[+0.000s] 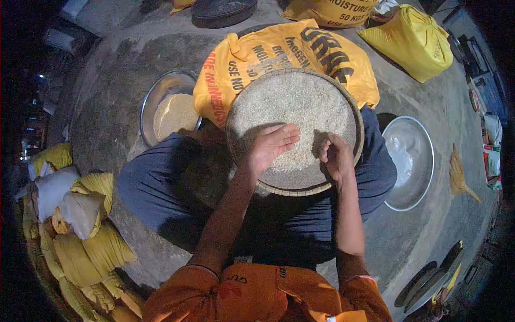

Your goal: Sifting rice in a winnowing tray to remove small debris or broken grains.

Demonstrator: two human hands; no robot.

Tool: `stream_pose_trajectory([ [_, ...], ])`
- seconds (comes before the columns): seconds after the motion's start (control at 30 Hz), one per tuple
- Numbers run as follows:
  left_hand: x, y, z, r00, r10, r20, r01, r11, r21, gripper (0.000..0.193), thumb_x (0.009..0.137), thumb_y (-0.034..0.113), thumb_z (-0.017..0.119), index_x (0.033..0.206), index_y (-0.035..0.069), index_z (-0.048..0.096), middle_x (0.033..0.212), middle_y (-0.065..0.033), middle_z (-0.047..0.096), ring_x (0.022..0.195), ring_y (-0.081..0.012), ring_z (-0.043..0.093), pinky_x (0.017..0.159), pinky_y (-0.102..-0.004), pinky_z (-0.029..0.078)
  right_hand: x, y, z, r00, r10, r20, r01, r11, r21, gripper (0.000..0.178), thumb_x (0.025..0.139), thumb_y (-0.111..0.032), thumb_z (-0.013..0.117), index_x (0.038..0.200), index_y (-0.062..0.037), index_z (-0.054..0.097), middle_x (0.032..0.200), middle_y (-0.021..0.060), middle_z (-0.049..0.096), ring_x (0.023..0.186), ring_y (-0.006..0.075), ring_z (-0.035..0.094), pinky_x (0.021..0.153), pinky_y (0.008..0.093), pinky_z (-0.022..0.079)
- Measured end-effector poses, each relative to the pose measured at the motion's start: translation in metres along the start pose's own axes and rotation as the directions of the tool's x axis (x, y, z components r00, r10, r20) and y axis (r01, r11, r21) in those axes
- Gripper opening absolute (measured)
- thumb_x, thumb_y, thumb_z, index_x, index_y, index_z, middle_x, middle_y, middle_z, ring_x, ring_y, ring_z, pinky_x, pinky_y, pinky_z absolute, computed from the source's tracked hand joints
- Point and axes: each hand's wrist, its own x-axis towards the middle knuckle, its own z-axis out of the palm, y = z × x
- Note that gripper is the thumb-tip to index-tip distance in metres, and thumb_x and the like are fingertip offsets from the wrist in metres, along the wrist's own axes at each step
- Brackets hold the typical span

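A round woven tray with a pale rim rests across my crossed legs, and whitish grain that looks like rice covers most of it. My left hand is over the left-middle of the grain, fingers stretched out and palm turned inward. On the other side, my right hand is near the tray's right edge with its fingers loosely bent and apart. Nothing shows in either hand. Bare weave appears along the tray's near and right edges. Under the tray's far side lies an orange-yellow printed sack.
To the left stands a metal basin holding tan grain. A wider metal basin is by my right knee, with a small straw broom beyond it. Full yellow sacks are at the far right; more bags lie at left.
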Motion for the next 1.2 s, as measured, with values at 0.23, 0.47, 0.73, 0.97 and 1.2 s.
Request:
stream_pose_trajectory([
  [0.23, -0.001, -0.004, 0.003, 1.000, -0.020, 0.011, 0.020, 1.000, 0.001, 0.040, 0.092, 0.020, 0.060, 0.124, -0.002, 0.052, 0.114, -0.0134, 0.062, 0.104, -0.0217, 0.061, 0.093, -0.0338, 0.048, 0.003, 0.002, -0.006, 0.999, -0.009, 0.034, 0.010, 1.000, -0.025, 0.016, 0.093, -0.017, 0.053, 0.078, -0.0093, 0.054, 0.065, 0.0004, 0.054, 0.051, 0.0104, 0.048, 0.045, 0.0243, 0.038],
  [0.47, -0.003, -0.010, 0.002, 1.000, -0.015, 0.019, 0.015, 1.000, 0.026, 0.037, 0.090, 0.016, 0.062, 0.121, -0.002, 0.055, 0.110, -0.0116, 0.064, 0.099, -0.0196, 0.063, 0.089, -0.0320, 0.050, 0.002, 0.002, -0.002, 1.000, 0.001, 0.007, -0.001, 1.000, 0.014, 0.018, 0.093, -0.017, 0.053, 0.077, -0.0096, 0.054, 0.063, 0.0004, 0.053, 0.051, 0.0106, 0.048, 0.046, 0.0242, 0.038],
  [0.73, -0.004, -0.023, 0.003, 0.969, 0.230, -0.087, -0.156, 0.851, 0.502, 0.028, 0.081, 0.009, 0.067, 0.104, -0.008, 0.066, 0.090, -0.0126, 0.069, 0.080, -0.0139, 0.065, 0.073, -0.0247, 0.050, 0.000, 0.002, -0.001, 1.000, -0.012, -0.005, 0.012, 1.000, 0.005, 0.019, 0.092, -0.016, 0.054, 0.074, -0.0082, 0.052, 0.061, 0.0025, 0.052, 0.046, 0.0121, 0.045, 0.041, 0.0250, 0.035],
  [0.97, 0.002, -0.035, -0.013, 0.913, 0.400, -0.077, -0.257, 0.712, 0.654, 0.022, 0.084, 0.010, 0.065, 0.101, -0.005, 0.067, 0.086, -0.0081, 0.069, 0.076, -0.0107, 0.062, 0.069, -0.0234, 0.050, -0.002, 0.002, 0.005, 0.999, 0.045, -0.020, -0.045, 0.999, 0.006, 0.016, 0.093, -0.016, 0.054, 0.078, -0.0087, 0.055, 0.062, 0.0000, 0.054, 0.048, 0.0090, 0.049, 0.042, 0.0223, 0.038],
  [1.2, -0.014, -0.011, 0.008, 0.970, 0.177, -0.169, -0.108, 0.929, 0.355, 0.030, 0.092, 0.018, 0.058, 0.115, -0.002, 0.061, 0.096, -0.0104, 0.068, 0.081, -0.0138, 0.064, 0.074, -0.0257, 0.051, -0.008, 0.006, 0.020, 0.997, 0.072, -0.013, -0.072, 0.997, -0.020, 0.016, 0.093, -0.017, 0.054, 0.080, -0.0081, 0.057, 0.063, 0.0009, 0.056, 0.050, 0.0103, 0.051, 0.042, 0.0226, 0.039],
])
